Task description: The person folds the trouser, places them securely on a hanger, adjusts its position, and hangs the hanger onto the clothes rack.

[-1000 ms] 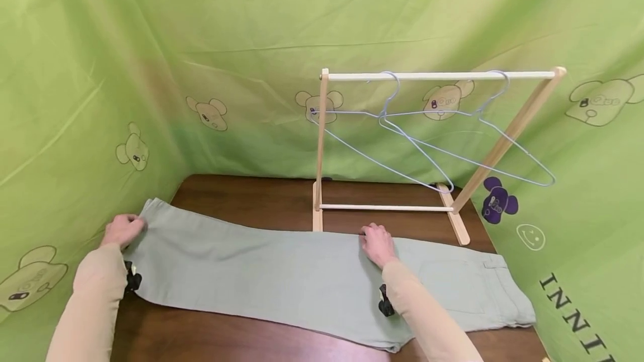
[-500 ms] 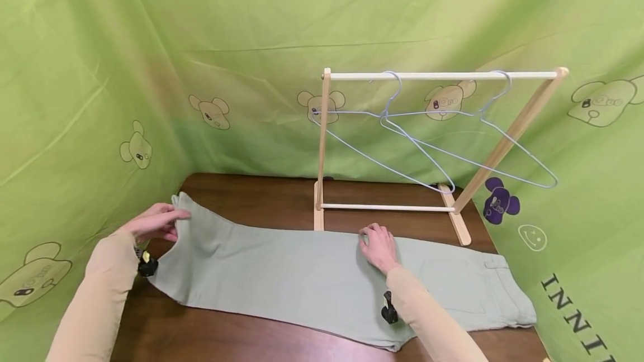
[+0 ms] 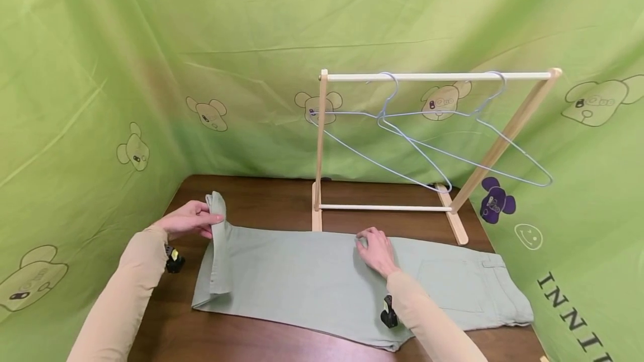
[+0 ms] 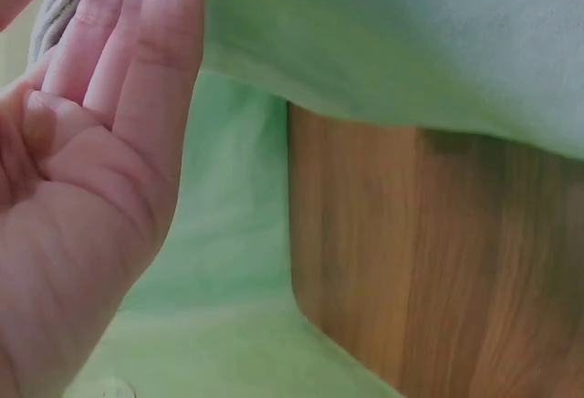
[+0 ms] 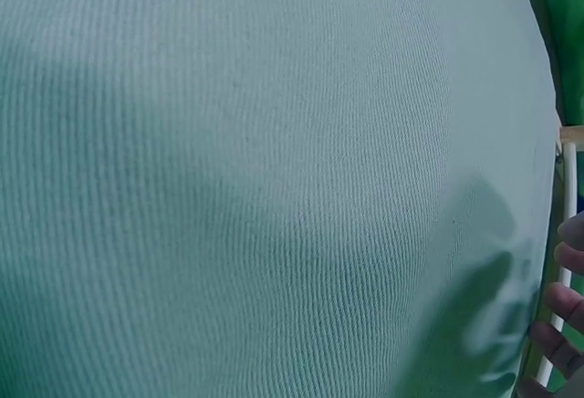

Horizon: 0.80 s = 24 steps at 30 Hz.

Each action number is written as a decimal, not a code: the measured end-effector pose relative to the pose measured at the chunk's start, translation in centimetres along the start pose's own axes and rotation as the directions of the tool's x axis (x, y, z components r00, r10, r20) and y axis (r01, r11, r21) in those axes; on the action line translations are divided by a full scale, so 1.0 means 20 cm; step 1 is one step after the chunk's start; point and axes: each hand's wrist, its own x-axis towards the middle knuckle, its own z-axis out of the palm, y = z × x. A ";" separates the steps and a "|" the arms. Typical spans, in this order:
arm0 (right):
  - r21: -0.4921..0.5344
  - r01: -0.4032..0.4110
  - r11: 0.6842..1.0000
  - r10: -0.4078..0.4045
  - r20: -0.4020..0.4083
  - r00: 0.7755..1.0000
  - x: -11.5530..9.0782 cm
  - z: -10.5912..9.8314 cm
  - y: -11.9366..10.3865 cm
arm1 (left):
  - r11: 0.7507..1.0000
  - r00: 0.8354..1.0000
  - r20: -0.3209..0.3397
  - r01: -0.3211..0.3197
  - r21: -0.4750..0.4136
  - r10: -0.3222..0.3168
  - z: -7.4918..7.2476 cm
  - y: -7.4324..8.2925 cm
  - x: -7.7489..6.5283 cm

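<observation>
Pale grey-green trousers (image 3: 297, 272) lie lengthwise across the table, folded in half along their length, waistband (image 3: 505, 289) to the right. My left hand (image 3: 188, 220) pinches the leg ends between thumb and fingers. It holds that end raised and turned back toward the right, with the hem (image 3: 219, 256) standing over the legs. In the left wrist view the palm (image 4: 82, 197) shows, and bunched cloth (image 4: 62, 5) sits between thumb and fingers. My right hand (image 3: 376, 251) rests at the far edge of the trousers, around mid-length, its fingers (image 5: 566, 352) loosely bent.
Behind the trousers stands a wooden rack (image 3: 322, 144) with two thin lilac hangers (image 3: 417, 147) (image 3: 518, 147) on its top bar. Its foot (image 3: 317, 219) comes close to the trousers' far edge. Green printed cloth (image 3: 241, 27) walls in the brown table (image 3: 241, 194).
My left hand has lifted the leg ends from the table and carried them to the right, folding them back. The right hand has stayed almost in place.
</observation>
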 end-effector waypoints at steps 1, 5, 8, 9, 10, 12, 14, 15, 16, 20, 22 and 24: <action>0.003 0.003 1.000 -0.003 0.000 1.000 0.00 0.00 0.00 | 1.000 1.000 0.000 0.002 0.002 -0.002 0.01 0.00 0.01; 0.011 0.021 1.000 -0.020 -0.010 1.000 0.00 0.00 -0.01 | 0.999 1.000 0.003 0.009 0.033 -0.009 0.06 0.00 0.06; 0.017 0.025 1.000 -0.025 0.000 1.000 -0.01 0.00 -0.01 | 0.999 1.000 0.005 0.015 0.050 -0.015 0.09 0.01 0.09; 0.017 0.025 1.000 -0.025 0.008 1.000 -0.01 0.01 -0.01 | 0.998 1.000 0.003 0.017 0.056 -0.018 0.10 0.01 0.10; 0.023 0.023 0.999 -0.023 0.019 1.000 -0.01 0.01 -0.01 | 0.998 1.000 0.004 0.015 0.064 -0.015 0.11 0.01 0.11; 0.028 0.021 0.999 -0.022 0.037 0.999 -0.01 0.01 0.00 | 0.997 1.000 0.003 0.011 0.072 -0.012 0.13 0.01 0.13; 0.034 0.023 0.999 -0.024 0.045 0.999 -0.02 0.01 0.00 | 0.996 1.000 -0.001 0.009 0.087 -0.009 0.15 0.02 0.15; 0.035 0.025 0.999 -0.026 0.046 0.999 -0.02 0.01 0.00 | 0.996 1.000 0.000 0.006 0.091 -0.006 0.17 0.02 0.16; 0.038 0.027 0.999 -0.029 0.045 0.999 -0.03 0.01 0.00 | 0.995 1.000 -0.003 0.006 0.100 -0.006 0.18 0.02 0.17; 0.045 0.036 0.998 -0.038 0.055 0.998 -0.04 -0.01 -0.01 | 0.992 1.000 -0.006 0.013 0.123 -0.012 0.25 0.05 0.22; 0.048 0.038 0.998 -0.041 0.064 0.997 -0.04 -0.01 -0.01 | 0.991 1.000 -0.004 0.018 0.132 -0.017 0.28 0.05 0.24; 0.052 0.039 0.998 -0.042 0.076 0.996 -0.04 -0.01 -0.01 | 0.991 1.000 0.007 0.017 0.131 -0.018 0.31 0.05 0.27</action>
